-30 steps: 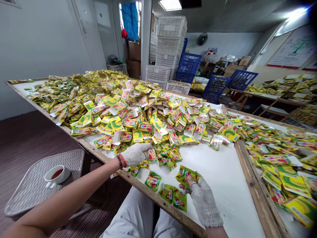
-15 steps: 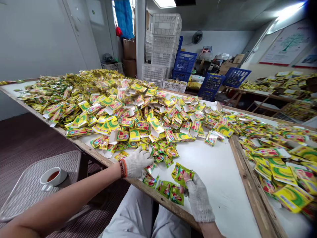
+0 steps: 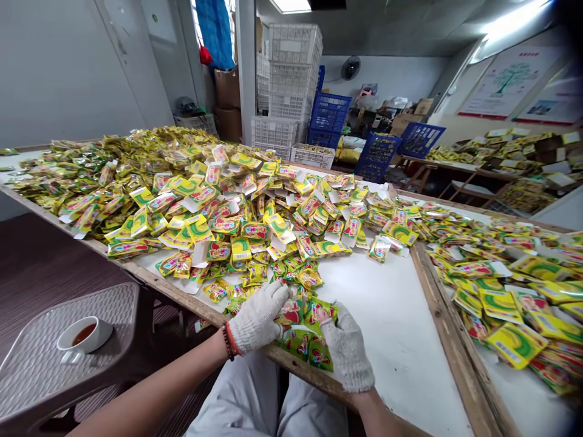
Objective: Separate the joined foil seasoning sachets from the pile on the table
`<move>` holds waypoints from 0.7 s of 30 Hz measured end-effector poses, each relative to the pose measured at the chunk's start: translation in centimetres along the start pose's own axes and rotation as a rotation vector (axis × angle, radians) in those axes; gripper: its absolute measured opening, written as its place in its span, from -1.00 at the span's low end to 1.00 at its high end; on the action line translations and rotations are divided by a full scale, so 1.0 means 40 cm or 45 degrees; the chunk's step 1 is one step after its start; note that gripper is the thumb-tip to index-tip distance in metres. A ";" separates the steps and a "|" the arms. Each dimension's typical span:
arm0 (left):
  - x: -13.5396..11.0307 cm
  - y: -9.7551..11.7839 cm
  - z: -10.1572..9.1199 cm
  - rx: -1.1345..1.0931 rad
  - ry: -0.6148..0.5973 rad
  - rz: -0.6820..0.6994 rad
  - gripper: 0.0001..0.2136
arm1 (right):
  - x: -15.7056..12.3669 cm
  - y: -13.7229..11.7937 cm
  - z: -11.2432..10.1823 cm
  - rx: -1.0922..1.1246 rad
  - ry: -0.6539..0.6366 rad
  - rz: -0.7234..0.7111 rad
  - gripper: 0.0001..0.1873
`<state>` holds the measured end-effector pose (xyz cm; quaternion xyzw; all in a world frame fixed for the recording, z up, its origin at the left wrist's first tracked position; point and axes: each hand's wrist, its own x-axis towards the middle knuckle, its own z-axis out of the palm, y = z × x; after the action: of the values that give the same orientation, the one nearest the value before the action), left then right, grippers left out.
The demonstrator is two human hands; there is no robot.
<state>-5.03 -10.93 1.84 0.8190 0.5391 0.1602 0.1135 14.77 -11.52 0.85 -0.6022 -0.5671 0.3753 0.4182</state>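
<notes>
Left hand point(image 3: 259, 315): gloved in white knit, beaded bracelet at the wrist. Thumb and fingers appear to be closed about a red-labelled pack point(image 3: 291, 311); the contact is partly hidden by the glove, and whether the pack is carton or sachet cannot be told.

Right hand point(image 3: 348, 349): gloved likewise, thumb tip bare. A green sachet point(image 3: 321, 311) is pinched under the thumb, just beside the pack, with the two hands brought near each other.

Green sachets, laid out point(image 3: 320, 354): placed flat directly below the grip, between the hands and the wooden rim point(image 3: 182, 296).

Small sachets, loose point(image 3: 286, 267): clustered just beyond the fingers of the left hand.

Yellow cartons, heaped point(image 3: 228, 227): piled beyond and to the left of the grip; white flaps are seen raised on many.

White tabletop point(image 3: 373, 303): left bare to the right of the right hand, as far as a wooden divider point(image 3: 439, 312).

Second lot of cartons point(image 3: 514, 303): spread past the divider, well apart from the grip.

Cup point(image 3: 86, 334): set on a stool point(image 3: 40, 370), well to the left of the hands.

Progress, as judged: only a few sachets are gathered at the grip; the pack and the held sachet are not yet set down, and by far the larger share is left in the heap.
</notes>
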 end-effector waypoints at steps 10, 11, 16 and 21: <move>0.004 0.038 0.010 0.036 -0.111 0.046 -0.50 | 0.020 0.013 -0.054 -0.431 -0.274 -0.041 -0.72; 0.004 0.041 0.013 0.037 -0.107 0.025 -0.47 | 0.021 0.017 -0.056 -0.509 -0.220 -0.094 -0.73; 0.006 0.066 0.037 0.048 -0.110 -0.027 -0.40 | 0.019 0.022 -0.051 -0.799 -0.007 -0.334 -0.80; 0.007 0.077 0.048 -0.028 -0.020 -0.140 -0.45 | 0.009 0.006 -0.055 -0.369 0.082 -0.171 -0.73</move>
<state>-1.60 -11.92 1.19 0.7880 0.5807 0.1534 0.1355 16.93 -11.33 1.45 -0.6288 -0.6405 0.2411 0.3691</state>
